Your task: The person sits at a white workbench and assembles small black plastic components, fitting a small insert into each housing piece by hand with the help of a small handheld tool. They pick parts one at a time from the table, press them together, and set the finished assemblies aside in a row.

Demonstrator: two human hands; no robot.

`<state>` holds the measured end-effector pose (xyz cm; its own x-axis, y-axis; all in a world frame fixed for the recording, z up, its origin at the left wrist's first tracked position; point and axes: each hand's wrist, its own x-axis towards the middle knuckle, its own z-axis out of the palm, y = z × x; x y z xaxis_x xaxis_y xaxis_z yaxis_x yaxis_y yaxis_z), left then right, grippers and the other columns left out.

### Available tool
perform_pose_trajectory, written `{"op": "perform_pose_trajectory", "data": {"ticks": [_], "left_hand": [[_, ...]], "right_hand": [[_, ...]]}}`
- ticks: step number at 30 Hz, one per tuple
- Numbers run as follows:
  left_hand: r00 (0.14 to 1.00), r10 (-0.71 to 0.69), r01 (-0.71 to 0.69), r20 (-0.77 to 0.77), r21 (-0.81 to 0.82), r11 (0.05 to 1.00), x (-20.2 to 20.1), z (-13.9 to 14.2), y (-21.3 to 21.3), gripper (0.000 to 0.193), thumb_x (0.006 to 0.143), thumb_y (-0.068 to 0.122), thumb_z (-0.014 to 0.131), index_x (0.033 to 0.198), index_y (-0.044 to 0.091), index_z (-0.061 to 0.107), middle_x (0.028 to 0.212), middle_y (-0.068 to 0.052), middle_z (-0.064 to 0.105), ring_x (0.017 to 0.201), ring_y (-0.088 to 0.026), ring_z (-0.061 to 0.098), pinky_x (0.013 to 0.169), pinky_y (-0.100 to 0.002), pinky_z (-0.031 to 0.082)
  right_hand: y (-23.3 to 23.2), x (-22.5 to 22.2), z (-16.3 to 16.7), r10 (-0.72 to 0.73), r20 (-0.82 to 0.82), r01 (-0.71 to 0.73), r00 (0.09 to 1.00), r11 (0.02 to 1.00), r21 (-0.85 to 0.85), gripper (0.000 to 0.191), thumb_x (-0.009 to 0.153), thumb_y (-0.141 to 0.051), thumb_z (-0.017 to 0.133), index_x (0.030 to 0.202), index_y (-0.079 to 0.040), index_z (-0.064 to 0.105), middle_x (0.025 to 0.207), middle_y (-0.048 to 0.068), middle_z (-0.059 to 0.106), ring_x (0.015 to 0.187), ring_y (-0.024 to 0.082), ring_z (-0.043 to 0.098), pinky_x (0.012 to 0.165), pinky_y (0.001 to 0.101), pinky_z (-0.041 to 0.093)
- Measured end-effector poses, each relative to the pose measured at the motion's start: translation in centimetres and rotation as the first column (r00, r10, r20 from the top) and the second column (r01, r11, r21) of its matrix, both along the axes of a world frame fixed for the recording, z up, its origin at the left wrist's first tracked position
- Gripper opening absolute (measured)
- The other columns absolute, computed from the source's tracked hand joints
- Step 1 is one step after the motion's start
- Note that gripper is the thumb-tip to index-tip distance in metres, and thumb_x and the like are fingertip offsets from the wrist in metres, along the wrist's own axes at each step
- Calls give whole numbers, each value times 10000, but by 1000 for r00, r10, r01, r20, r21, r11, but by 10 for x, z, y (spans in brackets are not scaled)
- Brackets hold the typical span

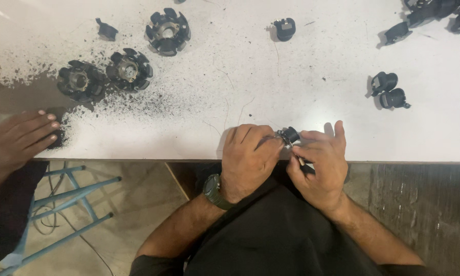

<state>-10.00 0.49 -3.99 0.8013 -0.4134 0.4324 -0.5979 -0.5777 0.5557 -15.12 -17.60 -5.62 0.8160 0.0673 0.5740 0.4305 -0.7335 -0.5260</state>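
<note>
Head view: left hand and right hand fingers clamped on small black part.

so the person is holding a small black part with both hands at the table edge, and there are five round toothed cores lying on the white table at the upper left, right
Not quite: the head view shows three round toothed cores, not five, at the upper left of the white table. The rest holds: the left hand and right hand together hold a small black part at the table edge.
</note>
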Motion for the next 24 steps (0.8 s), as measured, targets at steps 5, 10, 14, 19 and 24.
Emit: {"op": "perform_pose_trajectory", "data": {"ticks": [5, 10, 14, 19, 24], "left_hand": [[1000, -25, 25, 7, -28, 999, 4, 6, 3, 87, 917, 144, 743, 987, 103, 713, 1171, -16, 704, 1166, -220, 622, 1018, -427, 446], [998, -51, 49, -23, -48, 998, 4, 8, 7, 113, 919, 143, 743, 1023, 105, 722, 1182, -2, 708, 1187, -202, 616, 1030, -422, 435], [997, -67, 65, -27, -58, 996, 5, 7, 9, 122, 927, 142, 742, 1041, 103, 725, 1186, -1, 703, 1205, -202, 604, 1036, -421, 420], [996, -76, 74, -40, -36, 997, 4, 9, 12, 121, 924, 132, 737, 1040, 101, 728, 1186, 1, 700, 1237, -215, 585, 1039, -436, 416], [994, -85, 84, -73, -11, 996, 3, 12, 13, 135, 912, 144, 733, 1043, 112, 741, 1216, 4, 693, 1304, -253, 552, 1056, -452, 407]], "right_hand": [[0, -4, -5, 108, 67, -110, 992, 994, 25, 355, 803, 105, 793, 1043, -55, 585, 967, 94, 675, 1149, 311, 709, 1278, 566, 304], [2, -3, -9, 91, 60, -91, 994, 996, 4, 366, 795, 127, 780, 1055, -51, 595, 978, 86, 692, 1116, 291, 719, 1279, 544, 293], [6, -2, -5, 58, 64, -57, 996, 998, -8, 337, 814, 130, 782, 1039, -49, 607, 991, 88, 696, 1116, 264, 716, 1289, 534, 303], [8, -4, 6, 59, 23, -58, 998, 997, -47, 310, 821, 109, 785, 1031, -54, 626, 1035, 97, 705, 1114, 260, 713, 1268, 538, 309], [6, -5, 15, 78, -22, -80, 997, 990, -113, 295, 831, 83, 780, 1052, -60, 648, 1112, 98, 688, 1145, 286, 706, 1254, 552, 333]]}}
